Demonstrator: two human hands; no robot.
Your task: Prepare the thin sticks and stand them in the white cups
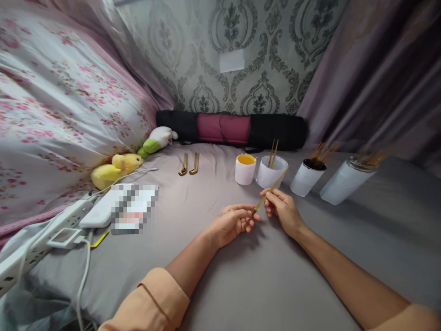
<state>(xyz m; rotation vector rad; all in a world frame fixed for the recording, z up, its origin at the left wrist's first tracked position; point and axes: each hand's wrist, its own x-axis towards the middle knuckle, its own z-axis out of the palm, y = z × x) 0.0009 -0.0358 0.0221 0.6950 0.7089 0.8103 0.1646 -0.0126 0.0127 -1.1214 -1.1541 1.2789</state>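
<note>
A slender, tapered gold-coloured stick (280, 178) slants up to the right between my hands, its thin end pointing away. My left hand (234, 221) pinches its lower, darker end between thumb and fingers. Higher up the shaft, my right hand (284, 209) grips it with thumb and forefinger. Just behind it stands a whitish cup (267, 176) with two similar sticks (274, 154) upright in it. Left of that cup is a white-wrapped cup (245, 172) with orange-yellow inside. Two small groups of gold-coloured pieces with bent ends, one group (183, 164) beside another (195, 163), lie farther left.
Two white-wrapped containers, a shorter one (303, 183) and a larger one (341, 186), hold thin brown sticks at right. A black and maroon roll (223, 128) lies along the wall. Plush toys (117, 170), a power strip (37, 243) and cables are at left.
</note>
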